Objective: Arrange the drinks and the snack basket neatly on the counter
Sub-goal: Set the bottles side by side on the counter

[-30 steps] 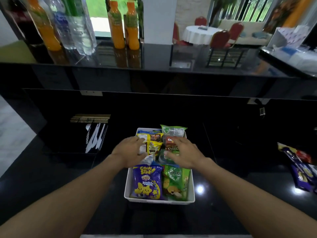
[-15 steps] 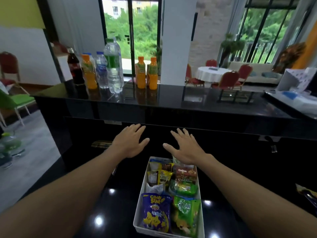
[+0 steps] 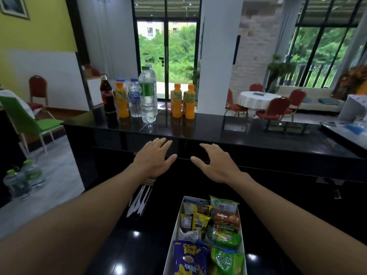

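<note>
Since a second ago, both my hands have lifted off the snack packets and gone forward, away from the snack basket (image 3: pixel 175 233). The basket is nearest to me, on the lower black worktop (image 3: pixel 129 245) (it is white and long, packed full). In it a purple corn-snack bag (image 3: pixel 190 257) lies beside a green bag (image 3: pixel 226 261), and a red Collon box (image 3: pixel 226 219) sits behind them. White plastic cutlery (image 3: pixel 139 203) lies to the left of the basket, apart from it.

Further out, my left hand (image 3: pixel 154 157) and my right hand (image 3: pixel 216 165) are palm down, near each other, with the fingers spread and holding nothing. They are in front of the edge of the raised worktop (image 3: pixel 218 128); I cannot tell if they touch it.

On that raised worktop the drinks stand upright. At the left a cola bottle (image 3: pixel 107 96), an orange juice bottle (image 3: pixel 121 103), a small water bottle (image 3: pixel 135 100) and a large water bottle (image 3: pixel 148 96) are grouped closely. Two more juice bottles (image 3: pixel 176 101) stand side by side a little to the right.
</note>
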A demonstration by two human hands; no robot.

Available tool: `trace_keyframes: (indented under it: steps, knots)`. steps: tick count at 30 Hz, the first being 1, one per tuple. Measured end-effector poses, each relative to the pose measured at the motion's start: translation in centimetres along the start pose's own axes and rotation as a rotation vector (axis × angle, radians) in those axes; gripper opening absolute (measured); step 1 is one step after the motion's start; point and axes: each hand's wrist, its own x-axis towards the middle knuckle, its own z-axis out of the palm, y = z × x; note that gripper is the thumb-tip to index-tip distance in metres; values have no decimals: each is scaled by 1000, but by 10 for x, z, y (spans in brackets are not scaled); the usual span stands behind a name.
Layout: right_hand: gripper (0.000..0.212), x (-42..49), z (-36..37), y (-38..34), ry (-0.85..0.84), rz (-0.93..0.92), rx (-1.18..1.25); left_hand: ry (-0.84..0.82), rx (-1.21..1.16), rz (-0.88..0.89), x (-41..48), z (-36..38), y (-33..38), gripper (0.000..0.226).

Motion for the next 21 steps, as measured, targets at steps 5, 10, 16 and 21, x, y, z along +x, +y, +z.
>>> trace_keyframes:
  steps: [5, 10, 16, 21]
  knots:
    - [81, 19, 2, -5, 44, -15, -1, 30, -9, -15, 14, -11, -13, 70]
    - [79, 43, 2, -12, 72, -12, 3, 45, -12, -10, 33, -20, -35, 69]
    - [76, 78, 8, -30, 93, 1, -5, 80, -25, -16, 54, -24, -73, 68]
    - [74, 115, 12, -50, 119, -11, 39, 120, -29, -28, 71, -29, -110, 66]
